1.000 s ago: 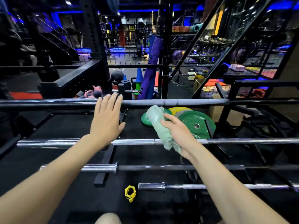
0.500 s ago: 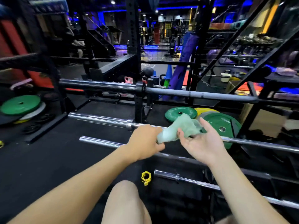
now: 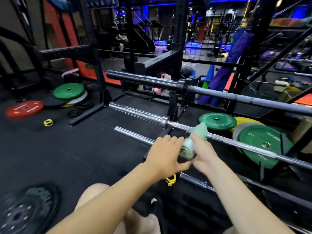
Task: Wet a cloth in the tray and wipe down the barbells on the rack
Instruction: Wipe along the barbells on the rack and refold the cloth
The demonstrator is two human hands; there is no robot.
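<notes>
A pale green cloth point(image 3: 190, 144) is bunched between both my hands, just in front of a chrome barbell point(image 3: 135, 114) on the low rack. My left hand point(image 3: 166, 154) holds its lower left side with the thumb underneath. My right hand point(image 3: 202, 154) grips the cloth from the right. Above and behind runs a dark barbell point(image 3: 219, 95) on the black rack point(image 3: 173, 102). Another chrome bar point(image 3: 133, 135) passes behind my left hand, and a fourth bar point(image 3: 194, 181) lies lowest. No tray is in view.
Green plates point(image 3: 263, 144) and a yellow plate point(image 3: 248, 121) lean at the right behind the bars. More plates point(image 3: 68, 91), a red plate point(image 3: 24, 108) and a dark plate point(image 3: 25, 210) lie on the black floor at left. Yellow collars point(image 3: 170, 179) point(image 3: 48, 122) lie on the floor.
My left hand left the top dark bar and came to the cloth, which both hands now hold bunched lower down. My view has swung left, bringing the bars' left ends into sight.
</notes>
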